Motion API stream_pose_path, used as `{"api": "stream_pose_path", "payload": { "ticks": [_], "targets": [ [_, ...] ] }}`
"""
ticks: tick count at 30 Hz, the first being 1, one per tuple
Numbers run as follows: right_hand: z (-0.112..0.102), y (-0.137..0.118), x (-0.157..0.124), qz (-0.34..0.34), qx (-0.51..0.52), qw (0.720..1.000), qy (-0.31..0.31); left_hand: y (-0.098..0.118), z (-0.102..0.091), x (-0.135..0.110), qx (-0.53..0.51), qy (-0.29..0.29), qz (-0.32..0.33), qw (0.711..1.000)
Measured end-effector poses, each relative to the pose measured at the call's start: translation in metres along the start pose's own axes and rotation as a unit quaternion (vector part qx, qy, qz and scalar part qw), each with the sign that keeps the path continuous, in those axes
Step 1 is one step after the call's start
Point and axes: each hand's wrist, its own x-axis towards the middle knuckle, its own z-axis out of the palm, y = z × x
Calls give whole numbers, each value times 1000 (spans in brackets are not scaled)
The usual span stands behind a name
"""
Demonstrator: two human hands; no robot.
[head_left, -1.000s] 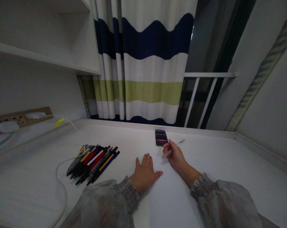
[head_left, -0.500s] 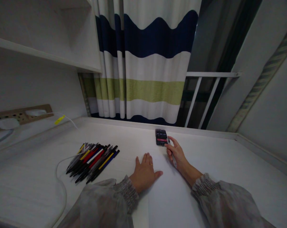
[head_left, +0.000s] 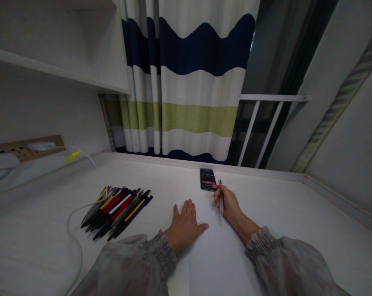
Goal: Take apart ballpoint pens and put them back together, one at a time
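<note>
My left hand (head_left: 185, 227) lies flat with its fingers apart, across the left edge of a white sheet of paper (head_left: 218, 259). A pen (head_left: 221, 203) is held in my right hand (head_left: 230, 201), tilted with its clip end pointing away from me. The right index finger reaches to the near edge of a smartphone (head_left: 207, 179), whose dark screen shows a timer and a red button. To the left of my left hand a pile of pens (head_left: 119, 211) in black, red, yellow, blue and white lies on the white desk (head_left: 161, 181).
A white cable (head_left: 76, 238) curls over the desk at the left, beside the pens. Plugs sit in a power strip (head_left: 21, 152) on the left wall, under a white shelf (head_left: 56, 70). A striped curtain (head_left: 201, 88) and a white railing (head_left: 275, 98) stand behind the desk.
My right index finger has shifted onto the phone's lower edge, and the pen has turned more upright in that hand. My left hand rests as before; the view has moved slightly.
</note>
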Motion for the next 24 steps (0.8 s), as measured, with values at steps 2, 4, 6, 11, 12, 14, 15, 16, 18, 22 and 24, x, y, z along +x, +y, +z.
{"api": "stream_pose_path", "payload": {
  "ticks": [2,4,6,11,12,14,15,16,18,22,24],
  "targets": [
    [-1,0,1,12,5,1000,-6,0,2,1,-2,1,-3,1000],
    [-1,-1,1,23,26,999,-9,-1,3,2,-3,3,-4,1000],
    [-1,-4,2,32,58,998,-13,-1,4,2,-3,4,-4,1000],
    [-9,-20,7,23,94,995,21,-2,2,1,-4,-5,0,1000],
    [-12,-24,9,10,93,995,42,-2,1,1,-4,-6,1,1000],
    [-23,-35,15,-7,86,993,82,-3,1,0,-6,-7,2,1000],
    [-30,-41,18,-16,81,992,98,-3,1,0,-8,-6,3,1000],
    [-38,-47,23,-20,73,988,131,-3,1,0,-11,-5,4,1000],
    [-54,-61,33,-22,68,984,166,-3,1,0,-16,-7,2,1000],
    [-86,-82,57,-9,44,973,228,-3,2,2,-30,-17,-7,999],
    [-98,-84,67,5,31,968,251,-3,3,3,-36,-17,-14,999]
  ]
}}
